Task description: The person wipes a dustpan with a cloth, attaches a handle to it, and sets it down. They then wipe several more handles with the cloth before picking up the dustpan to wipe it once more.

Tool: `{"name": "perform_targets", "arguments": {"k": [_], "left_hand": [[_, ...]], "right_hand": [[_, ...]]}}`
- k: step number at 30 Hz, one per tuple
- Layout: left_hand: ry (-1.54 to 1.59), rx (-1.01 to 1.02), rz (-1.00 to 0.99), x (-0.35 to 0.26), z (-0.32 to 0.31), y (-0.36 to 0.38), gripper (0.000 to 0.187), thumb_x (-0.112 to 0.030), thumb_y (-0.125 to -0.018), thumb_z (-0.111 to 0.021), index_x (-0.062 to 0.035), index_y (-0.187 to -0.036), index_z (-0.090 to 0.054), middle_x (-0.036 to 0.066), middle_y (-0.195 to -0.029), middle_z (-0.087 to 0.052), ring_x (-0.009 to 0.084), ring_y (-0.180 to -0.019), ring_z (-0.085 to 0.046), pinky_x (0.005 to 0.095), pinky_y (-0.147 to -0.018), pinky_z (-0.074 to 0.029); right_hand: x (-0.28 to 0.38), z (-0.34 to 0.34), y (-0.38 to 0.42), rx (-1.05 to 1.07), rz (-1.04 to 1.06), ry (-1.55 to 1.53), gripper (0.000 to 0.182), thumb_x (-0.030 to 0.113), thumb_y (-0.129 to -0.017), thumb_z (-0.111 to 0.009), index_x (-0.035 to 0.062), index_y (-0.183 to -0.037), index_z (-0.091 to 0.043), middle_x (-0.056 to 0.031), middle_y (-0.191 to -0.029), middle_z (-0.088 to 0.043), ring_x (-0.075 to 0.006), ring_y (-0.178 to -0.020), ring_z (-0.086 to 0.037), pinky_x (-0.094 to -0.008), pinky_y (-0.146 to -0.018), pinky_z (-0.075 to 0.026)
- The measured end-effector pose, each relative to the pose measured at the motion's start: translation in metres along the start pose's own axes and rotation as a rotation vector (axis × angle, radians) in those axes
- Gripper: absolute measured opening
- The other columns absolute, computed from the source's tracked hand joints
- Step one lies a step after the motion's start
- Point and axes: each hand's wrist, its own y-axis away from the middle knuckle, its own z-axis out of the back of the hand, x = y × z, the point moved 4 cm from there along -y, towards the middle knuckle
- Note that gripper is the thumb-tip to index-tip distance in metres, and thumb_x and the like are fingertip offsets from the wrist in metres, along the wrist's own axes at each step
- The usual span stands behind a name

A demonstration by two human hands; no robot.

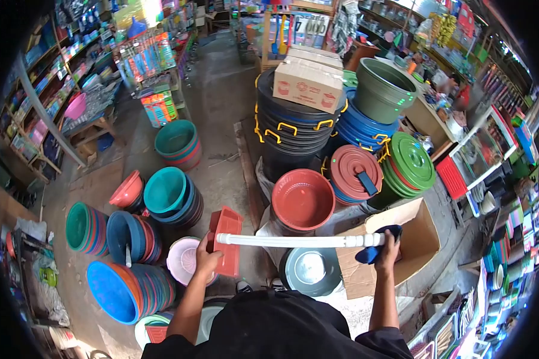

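Observation:
My left hand [208, 261] is closed on the edge of a red plastic dustpan [229, 263], near the left end of a white ribbed pole [293, 242]. The pole runs level across in front of me, its left end against the dustpan. At its right end my right hand [390, 250] is closed around a dark blue piece [368, 256], whose kind I cannot make out. Below the pole are a grey basin [311, 272] and an open cardboard box [422, 239]. A pink basket [182, 261] stands beside my left hand.
Stacks of coloured tubs [156, 287] stand on the floor at left. A red basin [303, 199] sits ahead, with black lidded bins [293, 143] behind it and a phone-like dark object [367, 183] on a red lid [348, 164]. Crowded shelves line both sides.

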Motion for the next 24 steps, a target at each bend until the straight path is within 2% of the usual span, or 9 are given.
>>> {"name": "perform_targets", "arguments": {"k": [3, 4, 6, 9, 11, 14, 19, 21, 24], "left_hand": [[-0.122, 0.019, -0.063, 0.009, 0.009, -0.002, 0.086, 0.015, -0.063, -0.061, -0.0044, -0.144, -0.041, 0.011, -0.130, -0.058, 0.0210, -0.118, -0.057, 0.0316, -0.097, -0.046], [-0.138, 0.007, -0.092, 0.007, 0.009, -0.002, 0.085, 0.014, -0.064, -0.062, -0.0042, -0.144, -0.041, 0.011, -0.130, -0.058, 0.0213, -0.118, -0.056, 0.0317, -0.098, -0.046], [-0.155, -0.006, -0.120, 0.004, 0.009, -0.002, 0.085, 0.014, -0.064, -0.062, -0.0039, -0.144, -0.041, 0.011, -0.130, -0.058, 0.0216, -0.119, -0.056, 0.0318, -0.099, -0.045], [-0.113, -0.005, -0.058, -0.001, 0.007, 0.000, 0.083, 0.013, -0.066, -0.064, -0.0036, -0.144, -0.041, 0.012, -0.131, -0.057, 0.0218, -0.120, -0.055, 0.0321, -0.100, -0.045], [-0.008, 0.028, -0.018, -0.007, 0.005, 0.003, 0.079, 0.005, -0.066, -0.069, 0.0003, -0.141, -0.043, 0.016, -0.130, -0.057, 0.0239, -0.120, -0.054, 0.0335, -0.101, -0.044], [-0.102, -0.014, -0.086, 0.026, -0.007, -0.001, 0.077, 0.001, -0.067, -0.068, -0.0028, -0.141, -0.045, 0.016, -0.131, -0.056, 0.0251, -0.122, -0.052, 0.0346, -0.103, -0.041], [-0.187, -0.034, -0.032, 0.042, -0.005, 0.002, 0.075, 0.001, -0.070, -0.069, -0.0056, -0.141, -0.046, 0.017, -0.134, -0.053, 0.0281, -0.127, -0.048, 0.0365, -0.106, -0.038], [-0.145, -0.005, -0.084, 0.045, 0.000, 0.000, 0.075, 0.002, -0.071, -0.068, -0.0057, -0.142, -0.044, 0.018, -0.135, -0.052, 0.0287, -0.128, -0.047, 0.0369, -0.107, -0.037], [-0.196, -0.022, -0.106, 0.051, -0.007, -0.008, 0.075, 0.003, -0.070, -0.067, -0.0045, -0.141, -0.044, 0.019, -0.135, -0.050, 0.0296, -0.128, -0.046, 0.0371, -0.108, -0.036]], "right_hand": [[-0.006, 0.001, 0.006, 0.088, -0.189, -0.092, 0.024, 0.028, -0.091, -0.063, 0.0066, -0.100, -0.056, -0.0033, -0.083, -0.058, -0.0138, -0.073, -0.057, -0.0289, -0.065, -0.048], [-0.014, 0.002, 0.004, 0.085, -0.190, -0.095, 0.024, 0.028, -0.091, -0.063, 0.0066, -0.100, -0.056, -0.0033, -0.083, -0.058, -0.0138, -0.073, -0.057, -0.0289, -0.065, -0.048], [-0.029, 0.007, 0.002, -0.026, -0.144, -0.068, 0.021, 0.027, -0.091, -0.060, 0.0082, -0.093, -0.052, -0.0042, -0.075, -0.054, -0.0152, -0.060, -0.055, -0.0301, -0.051, -0.047], [-0.021, 0.005, 0.011, 0.002, -0.169, -0.045, 0.020, 0.027, -0.091, -0.059, 0.0090, -0.091, -0.052, -0.0028, -0.076, -0.054, -0.0137, -0.063, -0.055, -0.0298, -0.055, -0.047], [-0.026, 0.011, 0.011, -0.026, -0.131, -0.045, 0.024, 0.029, -0.091, -0.062, 0.0059, -0.094, -0.056, -0.0040, -0.078, -0.058, -0.0143, -0.064, -0.057, -0.0295, -0.057, -0.048], [-0.037, 0.023, 0.016, -0.179, -0.096, -0.144, 0.023, 0.029, -0.090, -0.061, 0.0063, -0.093, -0.056, -0.0036, -0.078, -0.057, -0.0151, -0.068, -0.057, -0.0302, -0.063, -0.048], [-0.070, 0.041, 0.028, -0.205, -0.176, -0.187, 0.025, 0.029, -0.089, -0.062, 0.0064, -0.097, -0.055, -0.0040, -0.082, -0.057, -0.0156, -0.075, -0.057, -0.0305, -0.068, -0.048], [-0.072, 0.047, 0.025, -0.052, -0.214, -0.099, 0.026, 0.028, -0.089, -0.064, 0.0064, -0.098, -0.055, -0.0037, -0.083, -0.057, -0.0149, -0.076, -0.057, -0.0305, -0.069, -0.048], [-0.088, 0.048, 0.022, -0.153, -0.226, -0.137, 0.025, 0.029, -0.089, -0.064, 0.0071, -0.097, -0.055, -0.0020, -0.081, -0.057, -0.0142, -0.078, -0.057, -0.0295, -0.069, -0.047]]}}
